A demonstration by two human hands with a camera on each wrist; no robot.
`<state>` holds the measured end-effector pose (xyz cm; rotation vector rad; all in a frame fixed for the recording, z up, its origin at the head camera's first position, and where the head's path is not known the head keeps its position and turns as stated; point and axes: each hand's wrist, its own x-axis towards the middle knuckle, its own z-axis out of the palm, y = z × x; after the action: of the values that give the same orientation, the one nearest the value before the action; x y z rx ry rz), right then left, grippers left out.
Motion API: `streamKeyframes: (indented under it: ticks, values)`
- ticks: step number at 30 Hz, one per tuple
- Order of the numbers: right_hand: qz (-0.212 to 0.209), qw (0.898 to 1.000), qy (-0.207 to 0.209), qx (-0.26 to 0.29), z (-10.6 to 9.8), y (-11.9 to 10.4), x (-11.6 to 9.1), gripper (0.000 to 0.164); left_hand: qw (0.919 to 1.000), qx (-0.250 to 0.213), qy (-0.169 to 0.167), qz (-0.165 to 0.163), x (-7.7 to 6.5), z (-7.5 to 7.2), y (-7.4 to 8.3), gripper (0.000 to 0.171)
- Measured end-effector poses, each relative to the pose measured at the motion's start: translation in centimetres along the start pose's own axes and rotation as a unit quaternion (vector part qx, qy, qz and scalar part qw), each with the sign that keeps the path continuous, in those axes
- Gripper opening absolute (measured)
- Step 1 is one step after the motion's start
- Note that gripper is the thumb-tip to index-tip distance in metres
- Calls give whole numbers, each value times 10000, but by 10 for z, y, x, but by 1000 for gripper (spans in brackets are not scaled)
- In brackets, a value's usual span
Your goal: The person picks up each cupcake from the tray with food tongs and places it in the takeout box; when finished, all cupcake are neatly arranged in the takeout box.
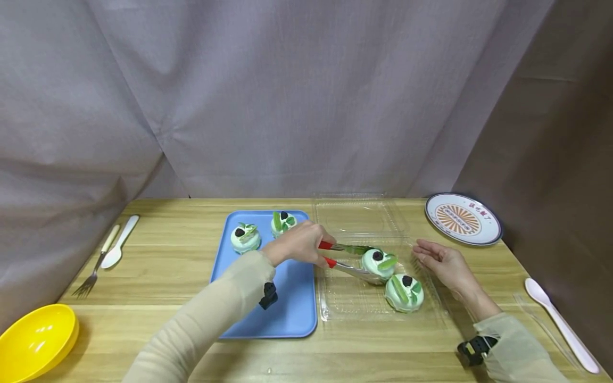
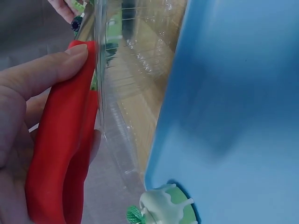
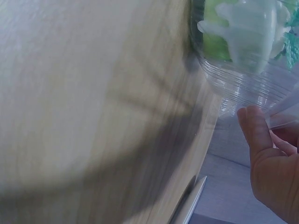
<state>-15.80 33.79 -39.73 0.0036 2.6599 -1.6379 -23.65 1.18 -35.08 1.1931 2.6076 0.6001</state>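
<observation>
My left hand (image 1: pixel 303 243) grips red-handled tongs (image 2: pixel 63 135), reaching right across the blue tray (image 1: pixel 292 319). The tongs' metal ends lie on either side of a mint-green toy cake (image 1: pixel 372 266) with a dark berry and green leaves. That cake is in the clear plastic container (image 1: pixel 345 303), close against another green cake (image 1: pixel 398 303) nearer the front. At the container's right wall, my right hand (image 1: pixel 447 267) has its fingers extended, fingertips at the rim in the right wrist view. On the tray's far part sit two similar cakes, one at left (image 1: pixel 246 243) and one (image 1: pixel 278 227) partly behind my left hand.
The container's transparent lid (image 1: pixel 354 215) stands open at the back. A patterned plate (image 1: pixel 483 234) is at the back right, a pale spoon (image 1: pixel 557 319) at the right edge. On the left lie a fork (image 1: pixel 98 263), a white spoon (image 1: pixel 119 246) and a yellow bowl (image 1: pixel 38 340).
</observation>
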Motion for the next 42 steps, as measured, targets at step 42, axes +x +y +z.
streamKeyframes:
  ticks: [42]
  values:
    - [41, 9998, 47, -199, 0, 1, 1, 48, 9638, -617, 2036, -1610, -182, -53, -122, 63]
